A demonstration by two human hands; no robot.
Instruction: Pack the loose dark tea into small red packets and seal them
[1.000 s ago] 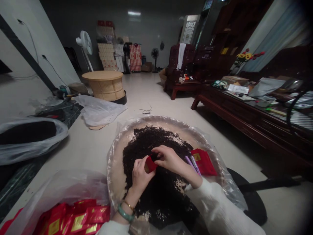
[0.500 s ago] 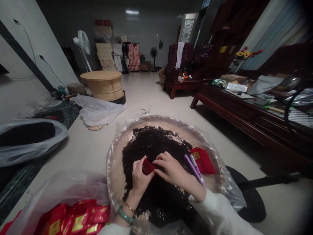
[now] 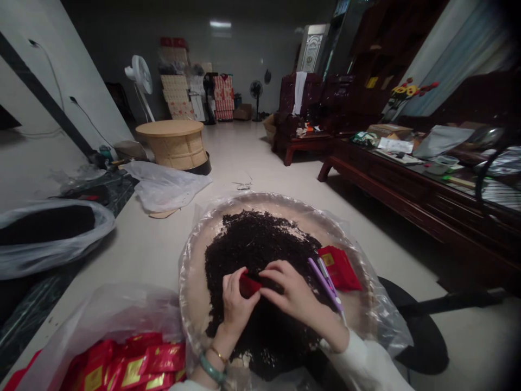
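My left hand [image 3: 236, 301] is closed around a small red packet [image 3: 249, 286], its fingers on the left side and thumb along the near side. The fingertips and thumb of my right hand [image 3: 287, 288] meet the packet's right edge; the exact contact is partly hidden. Both hands are over a heap of dark dried leaves, apparently tea [image 3: 260, 239], in a wide round tray [image 3: 194, 282] lined with clear plastic. Beside my right forearm lies a purple long-armed clamp-like tool [image 3: 325, 282]. Flat red packets [image 3: 341, 270] are stacked at the tray's right side.
A clear plastic bag [image 3: 134, 304] of shiny red packets [image 3: 122, 364] stands at lower left. Further left is another bag [image 3: 103, 222] with dark contents. A long dark wooden table [image 3: 391, 195] runs along the right. Ahead stands a round woven drum-shaped stand [image 3: 175, 146].
My right hand has drawn back from the packet's mouth to its right edge, fingers lower. The packet has tilted and dropped slightly in my left hand. More of the purple tool shows.
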